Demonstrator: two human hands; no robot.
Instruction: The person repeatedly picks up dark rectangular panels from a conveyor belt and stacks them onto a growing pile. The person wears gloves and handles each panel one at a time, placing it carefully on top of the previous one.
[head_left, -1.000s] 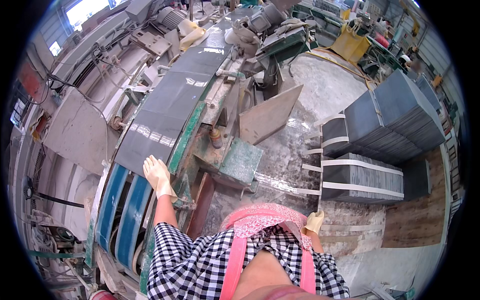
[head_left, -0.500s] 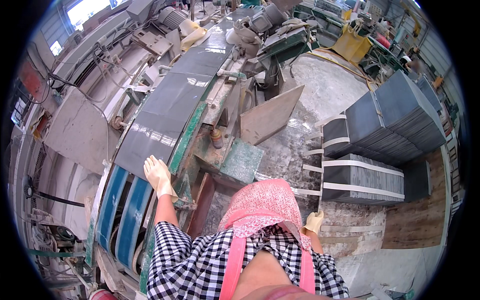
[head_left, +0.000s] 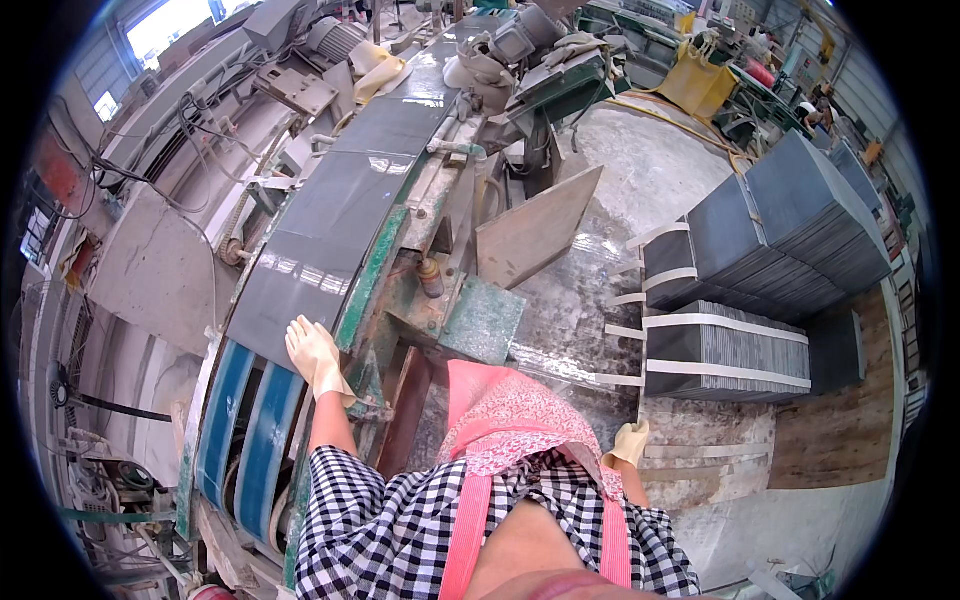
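At far left, a broad pale panel (head_left: 155, 265) with a few dark marks leans among cables and machine parts. Next comes a conveyor, where 2 wide blue belts (head_left: 268, 440) show bare at the near end. Beyond them, a row of dark grey slabs runs up the line edge to edge, their glossy faces catching the light. The nearest slab (head_left: 300, 280) lies flat on the conveyor, its near edge across the belts.

The left hand (head_left: 315, 355), in a pale glove, lies at this slab's near right corner, fingers stretched out over it; the thumb is hard to make out. A worn green rail (head_left: 378, 255) borders the slabs on the right. Past it are a small orange-brown bottle (head_left: 430, 278), a green metal plate (head_left: 483, 320) and a tilted brownish board (head_left: 540, 228).

The person wears a pink apron (head_left: 525, 415) over a checked shirt. The right hand (head_left: 628, 442), also gloved, is beside the apron, well apart from the left; its fingers are partly hidden, so I cannot tell whether it holds anything. At right, a grey slab stack (head_left: 725, 350) bears 2 white straps, with larger stacks (head_left: 790, 225) behind it and a brown wooden panel (head_left: 835, 425) nearby.
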